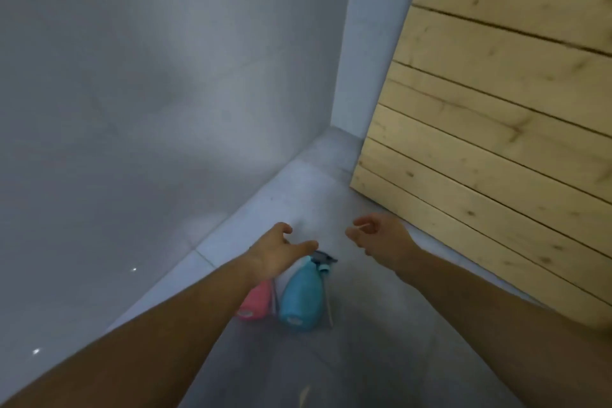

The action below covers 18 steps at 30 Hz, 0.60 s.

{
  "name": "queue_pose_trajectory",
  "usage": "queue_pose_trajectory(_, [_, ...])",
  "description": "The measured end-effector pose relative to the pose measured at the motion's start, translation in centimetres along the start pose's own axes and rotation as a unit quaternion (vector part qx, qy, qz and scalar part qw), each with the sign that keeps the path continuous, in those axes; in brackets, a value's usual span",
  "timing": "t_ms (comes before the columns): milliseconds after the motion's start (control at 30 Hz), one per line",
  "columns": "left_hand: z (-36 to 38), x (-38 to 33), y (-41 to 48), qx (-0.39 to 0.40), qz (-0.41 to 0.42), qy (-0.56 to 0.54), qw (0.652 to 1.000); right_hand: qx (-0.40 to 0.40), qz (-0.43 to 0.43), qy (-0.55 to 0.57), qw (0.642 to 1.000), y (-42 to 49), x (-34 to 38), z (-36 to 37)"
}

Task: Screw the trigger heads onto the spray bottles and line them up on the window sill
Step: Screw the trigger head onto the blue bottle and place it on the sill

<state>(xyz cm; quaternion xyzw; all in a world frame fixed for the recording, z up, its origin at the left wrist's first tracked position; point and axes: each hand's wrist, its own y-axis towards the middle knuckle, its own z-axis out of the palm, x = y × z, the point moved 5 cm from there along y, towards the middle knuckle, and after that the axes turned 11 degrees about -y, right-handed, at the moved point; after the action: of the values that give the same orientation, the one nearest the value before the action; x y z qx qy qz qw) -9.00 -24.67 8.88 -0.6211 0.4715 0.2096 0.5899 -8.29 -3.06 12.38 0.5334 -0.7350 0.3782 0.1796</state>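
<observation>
Left side, wall (132, 93): grey.
Left hand (278, 252): fingers spread, holding nothing.
Pink bottle (256, 303): lying on the floor (364, 358).
Blue bottle (301, 295): lying beside it, grey trigger head (323, 258) at its far end.
Right hand (381, 235): fingers curled; cannot tell if it holds anything.
Wood boards (496, 109): right.

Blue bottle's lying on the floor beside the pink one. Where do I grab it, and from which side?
Probably take the blue bottle round its broad middle, coming from above. It lies on its side, base toward the camera, neck away. The pink bottle crowds its left flank and a thin tube lies along its right, so a side approach looks cramped.
</observation>
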Motion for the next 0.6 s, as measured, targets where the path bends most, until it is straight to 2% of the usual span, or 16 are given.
queue_pose_trajectory(233, [4.4, 7.0, 4.8, -0.004, -0.073, 0.083, 0.994, 0.066, 0.065, -0.023, 0.995, 5.2, -7.6, 7.1])
queue_pose_trajectory(333, [4.9, 8.1, 6.1, -0.019, -0.07, 0.107, 0.992, 0.063, 0.077, -0.037, 0.994, 7.1, -9.2, 9.1])
queue_pose_trajectory(433, [5.2, 9.2, 7.4, -0.038, -0.055, 0.146, 0.987, 0.049, 0.072, -0.047, 0.995, 9.0, -10.0, 10.9])
queue_pose_trajectory(600, [5.8, 11.2, 8.5, -0.019, -0.069, 0.207, 0.976, 0.054, 0.043, -0.102, 0.992, 11.4, -10.2, 13.3])
